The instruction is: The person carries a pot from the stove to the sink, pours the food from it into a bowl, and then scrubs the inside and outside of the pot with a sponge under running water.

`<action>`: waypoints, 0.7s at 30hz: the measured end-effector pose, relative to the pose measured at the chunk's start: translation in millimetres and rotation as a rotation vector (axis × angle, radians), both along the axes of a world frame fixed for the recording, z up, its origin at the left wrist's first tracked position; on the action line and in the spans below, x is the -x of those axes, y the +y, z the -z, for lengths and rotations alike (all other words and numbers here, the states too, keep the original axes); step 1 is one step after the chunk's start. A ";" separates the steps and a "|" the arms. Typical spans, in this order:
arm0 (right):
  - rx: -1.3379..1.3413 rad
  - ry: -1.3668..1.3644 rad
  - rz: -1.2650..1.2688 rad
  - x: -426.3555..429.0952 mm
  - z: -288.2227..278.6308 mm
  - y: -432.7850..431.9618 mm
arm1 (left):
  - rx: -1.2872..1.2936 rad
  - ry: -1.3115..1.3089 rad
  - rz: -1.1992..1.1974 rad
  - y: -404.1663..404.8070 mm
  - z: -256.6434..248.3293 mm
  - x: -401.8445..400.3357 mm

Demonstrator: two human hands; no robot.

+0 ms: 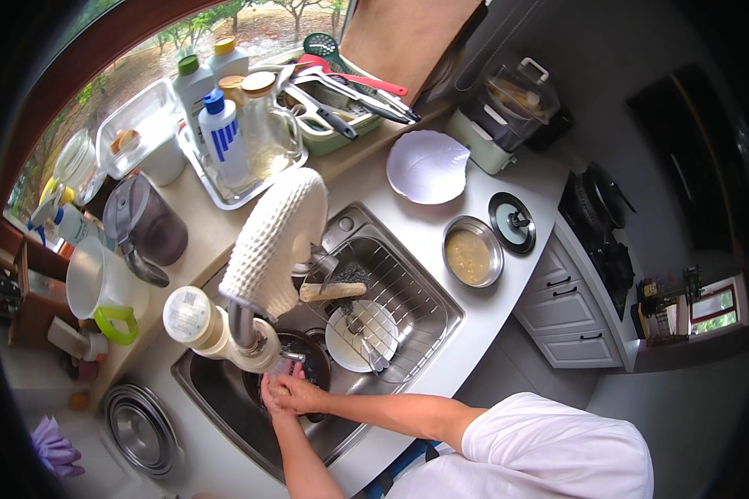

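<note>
Over the left basin of a stainless steel double sink (209, 399), my left hand (271, 400) is turned palm up beneath the faucet outlet. My right hand (306, 395) lies across it, fingers on the left palm. A small tan patch shows between them; I cannot tell whether it is a held thing or skin. The faucet carries a cream water filter (215, 334) just above the hands. Below them sits a dark round pan (315, 365), partly hidden by the hands and filter. A white bowl (343, 349) with metal utensils (374, 355) stands in the right basin.
A white knitted cloth (281, 231) drapes the faucet neck. A wire rack (418, 293) spans the right basin, near a tan stick-like piece (332, 291). Right of the sink stands a steel pot of yellowish liquid (468, 256); nested steel bowls (140, 430) lie left. Bottles (225, 140) line the sill.
</note>
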State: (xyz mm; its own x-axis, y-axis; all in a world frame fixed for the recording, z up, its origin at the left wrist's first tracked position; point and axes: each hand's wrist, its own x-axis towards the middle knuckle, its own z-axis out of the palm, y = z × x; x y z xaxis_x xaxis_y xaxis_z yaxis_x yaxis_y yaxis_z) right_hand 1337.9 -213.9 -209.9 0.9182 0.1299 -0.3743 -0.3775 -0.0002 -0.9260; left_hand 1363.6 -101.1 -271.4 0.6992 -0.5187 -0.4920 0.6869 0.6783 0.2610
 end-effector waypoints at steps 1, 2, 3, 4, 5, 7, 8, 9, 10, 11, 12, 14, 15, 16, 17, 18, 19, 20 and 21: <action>0.194 -0.261 0.025 4.0 -3.3 2.4 | 0.058 -0.131 0.025 -3.7 -3.6 0.0; 0.197 -0.265 0.033 3.6 -4.3 0.2 | 0.122 -0.257 0.041 -8.8 -6.8 2.3; 0.327 -0.224 0.026 2.9 0.5 -4.4 | 0.180 -0.197 -0.085 -23.6 -12.0 7.4; 0.444 -0.179 0.008 1.2 -2.7 -2.6 | 0.224 -0.133 -0.223 -28.6 -15.3 14.8; 0.436 -0.177 0.008 -2.6 -5.7 0.6 | 0.215 -0.132 -0.222 -32.2 -17.8 17.2; 0.800 -0.219 -0.119 -21.9 -34.3 13.6 | 0.458 -0.330 -0.302 -24.1 -21.2 23.4; 0.867 -0.203 -0.123 -29.3 -31.6 10.1 | 0.288 -0.234 -0.334 -27.2 -19.0 28.5; 0.967 -0.159 -0.233 -37.5 -34.9 9.9 | 0.095 -0.141 -0.388 -21.6 -19.6 33.0; 0.960 -0.182 -0.273 -40.1 -19.6 -2.7 | 0.030 0.069 -0.561 -47.9 -48.0 29.4; 0.950 -0.219 -0.316 -42.2 0.4 -11.2 | 0.037 0.037 -0.541 -59.2 -62.4 27.4; 0.966 -0.244 -0.349 -44.8 -11.2 -11.2 | -0.129 0.044 -0.545 -57.9 -76.1 22.3; 1.001 -0.316 -0.414 -52.4 -53.4 -12.5 | -0.505 0.003 -0.646 -34.4 -62.3 21.3; 0.915 -0.360 -0.192 -44.0 -38.6 -24.4 | -0.504 -0.053 -0.588 -28.5 -59.9 17.7; 0.996 -0.430 -0.190 -34.7 -26.0 -35.1 | -0.576 -0.053 -0.614 -32.6 -79.4 6.9; 0.979 -0.554 -0.152 -22.0 -22.5 -41.2 | -0.648 -0.052 -0.642 -34.0 -99.3 -3.0; 0.924 -0.440 -0.396 -9.2 -14.4 -41.3 | -0.656 -0.044 -0.671 -20.4 -99.3 -7.1; 0.861 -0.324 -0.645 2.9 -10.1 -37.3 | -0.745 -0.143 -0.565 0.1 -95.0 -9.0; 0.849 -0.339 -0.674 20.6 -7.7 -33.3 | -0.831 -0.240 -0.448 15.1 -91.6 -6.9; 0.859 -0.408 -0.740 34.6 -11.2 -28.8 | -0.843 -0.232 -0.468 20.5 -94.6 -6.0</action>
